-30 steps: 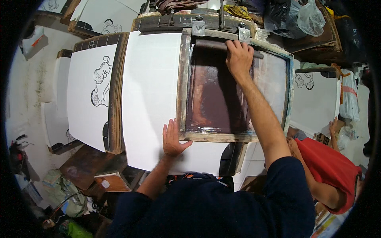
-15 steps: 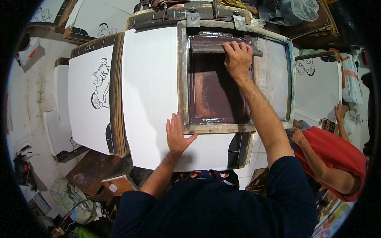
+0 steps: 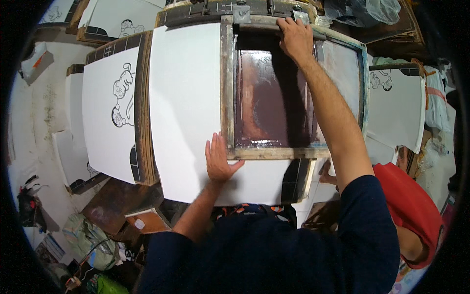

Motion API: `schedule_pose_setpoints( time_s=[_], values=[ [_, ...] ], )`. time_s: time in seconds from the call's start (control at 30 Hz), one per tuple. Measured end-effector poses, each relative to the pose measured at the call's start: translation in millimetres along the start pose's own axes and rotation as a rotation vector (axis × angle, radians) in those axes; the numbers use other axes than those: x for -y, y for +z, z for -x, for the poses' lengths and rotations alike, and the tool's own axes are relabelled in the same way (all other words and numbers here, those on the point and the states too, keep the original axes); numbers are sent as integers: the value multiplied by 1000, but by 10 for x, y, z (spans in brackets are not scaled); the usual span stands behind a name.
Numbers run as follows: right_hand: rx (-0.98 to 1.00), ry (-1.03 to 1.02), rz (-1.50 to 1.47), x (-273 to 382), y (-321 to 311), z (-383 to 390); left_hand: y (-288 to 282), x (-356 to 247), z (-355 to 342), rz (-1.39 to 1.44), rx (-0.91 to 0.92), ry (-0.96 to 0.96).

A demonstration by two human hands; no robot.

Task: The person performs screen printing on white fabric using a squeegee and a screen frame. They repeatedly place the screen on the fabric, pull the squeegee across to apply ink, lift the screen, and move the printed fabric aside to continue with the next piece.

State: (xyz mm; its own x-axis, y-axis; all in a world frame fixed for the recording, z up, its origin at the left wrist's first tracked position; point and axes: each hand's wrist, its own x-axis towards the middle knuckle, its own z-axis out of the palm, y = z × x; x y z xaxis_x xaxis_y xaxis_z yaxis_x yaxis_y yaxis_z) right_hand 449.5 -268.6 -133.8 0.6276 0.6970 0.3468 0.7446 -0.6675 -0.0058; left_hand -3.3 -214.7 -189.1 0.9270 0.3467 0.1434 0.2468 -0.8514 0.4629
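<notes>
A wooden screen-printing frame [image 3: 274, 154] lies over a white sheet [image 3: 186, 73] on the board in front of me. Its mesh [image 3: 257, 115] has a dark brownish coated window with a wet shine. My right hand [image 3: 297, 40] reaches to the far end of the frame, fingers curled over a dark squeegee [image 3: 262, 30] that lies crosswise there. At the near left corner, my left hand [image 3: 220, 159] rests with fingers stretched out, against the frame's edge and over the sheet. It holds nothing. Metal clamps [image 3: 241, 14] sit at the frame's far rail.
Left of me stands another board with a printed sheet [image 3: 105, 103] showing black-line cartoon figures. More printed sheets [image 3: 396, 105] lie to the right. A person in a red top [image 3: 409, 210] is close by my right arm. Plastic bags [image 3: 362, 12] lie at the back right.
My right hand and the squeegee have moved away from me to the far rail, baring more mesh. My left hand stays at the corner. The person in red has shifted nearer, partly behind my arm.
</notes>
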Motion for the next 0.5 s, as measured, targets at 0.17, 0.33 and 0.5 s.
schedule_pose_setpoints(
  time_s=[0.17,0.33,0.5],
  values=[
    [171,45,-25,252,-327,609,14,17,-14,-53,-25,16],
    [223,105,-120,816,-920,1836,30,19,14,-69,8,-11],
    [377,171,-216,1235,-1332,2820,7,17,98,-27,28,-11]
  ],
)
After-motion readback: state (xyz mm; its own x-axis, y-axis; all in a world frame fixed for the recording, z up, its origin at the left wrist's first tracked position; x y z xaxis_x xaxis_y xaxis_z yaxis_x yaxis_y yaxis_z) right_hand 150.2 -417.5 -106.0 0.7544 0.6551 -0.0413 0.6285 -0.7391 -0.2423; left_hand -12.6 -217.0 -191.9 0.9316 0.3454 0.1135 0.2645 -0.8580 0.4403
